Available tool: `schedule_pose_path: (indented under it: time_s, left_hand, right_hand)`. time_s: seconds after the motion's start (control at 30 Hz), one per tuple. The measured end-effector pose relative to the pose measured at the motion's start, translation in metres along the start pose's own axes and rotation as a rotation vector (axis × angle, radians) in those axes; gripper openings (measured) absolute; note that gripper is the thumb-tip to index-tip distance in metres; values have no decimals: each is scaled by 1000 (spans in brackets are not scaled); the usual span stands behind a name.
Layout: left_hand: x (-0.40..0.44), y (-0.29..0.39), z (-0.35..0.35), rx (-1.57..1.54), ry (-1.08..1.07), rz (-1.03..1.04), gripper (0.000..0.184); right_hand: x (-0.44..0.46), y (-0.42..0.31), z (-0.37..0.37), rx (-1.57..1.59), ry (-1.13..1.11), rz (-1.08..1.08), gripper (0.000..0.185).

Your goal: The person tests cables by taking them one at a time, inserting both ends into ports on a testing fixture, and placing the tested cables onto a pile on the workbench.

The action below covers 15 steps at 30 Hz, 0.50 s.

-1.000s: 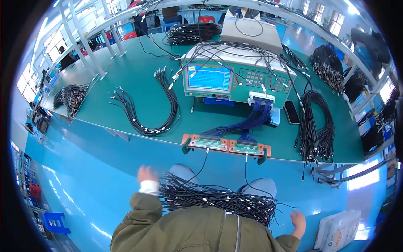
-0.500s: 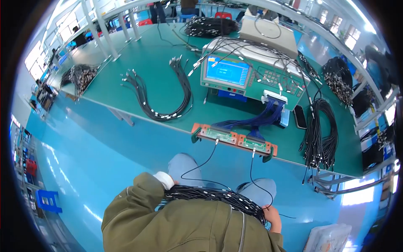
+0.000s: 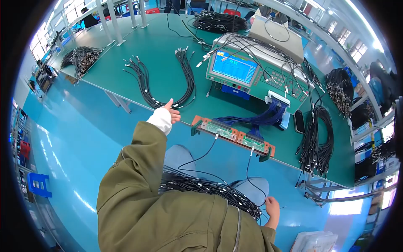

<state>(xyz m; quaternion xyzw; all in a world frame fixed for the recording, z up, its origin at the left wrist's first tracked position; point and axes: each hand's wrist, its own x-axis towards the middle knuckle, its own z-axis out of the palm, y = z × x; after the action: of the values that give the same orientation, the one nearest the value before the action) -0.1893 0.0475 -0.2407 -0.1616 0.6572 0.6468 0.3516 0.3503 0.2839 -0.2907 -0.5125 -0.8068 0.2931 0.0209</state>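
Black skinny white-tagged cables [image 3: 201, 185] sit lower centre, for easy reach I guess, left hand [image 3: 172, 113] with fingers spread, right hand [image 3: 272, 206] can't tell.

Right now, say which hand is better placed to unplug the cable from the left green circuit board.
Left, probably. The left hand is raised and open near the green table, closer to the white plug; the right hand is low, beside the black cable bundle on the lap.

Glossy blue floor [image 3: 100, 143], green-topped workbench [image 3: 107, 71], blue plastic stool [image 3: 32, 184] at left, bright windows [image 3: 359, 49], ceiling strip light [image 3: 366, 24].
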Motion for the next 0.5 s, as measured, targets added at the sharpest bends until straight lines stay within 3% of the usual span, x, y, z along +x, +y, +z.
schedule_pose_path:
  time_s: [0.13,0.27,0.3,0.33,0.37,0.4,0.43,0.47,0.5]
  left_hand:
    - [22,-11,21,-216,11,19,43]
    - [-36,-29,28,-463,-205,330,28]
    - [-56,-33,28,-520,-261,407,28]
    - [-90,-39,29,-465,-490,403,27]
    - [-117,-48,27,-405,-717,388,28]
    - [-126,-58,26,-120,-845,540,24]
    - [-135,-68,24,141,-951,729,20]
    - [-157,-73,36,210,-1115,802,5]
    - [-173,-79,44,273,-1275,878,24]
  right_hand:
    - [-2,25,-22,143,174,148,28]
    - [-13,-39,-53,1739,85,-196,30]
    - [-9,-58,-43,2049,-178,-478,37]
    - [-11,-85,-29,2476,-804,-450,51]
    - [-17,-117,-16,2196,-869,-330,58]
    - [-22,-149,-5,1915,-913,-212,67]
    - [-22,-176,5,1877,-1173,-185,75]
    - [-22,-206,11,1873,-1179,-149,72]
    - [-19,-226,12,1860,-1193,-115,69]
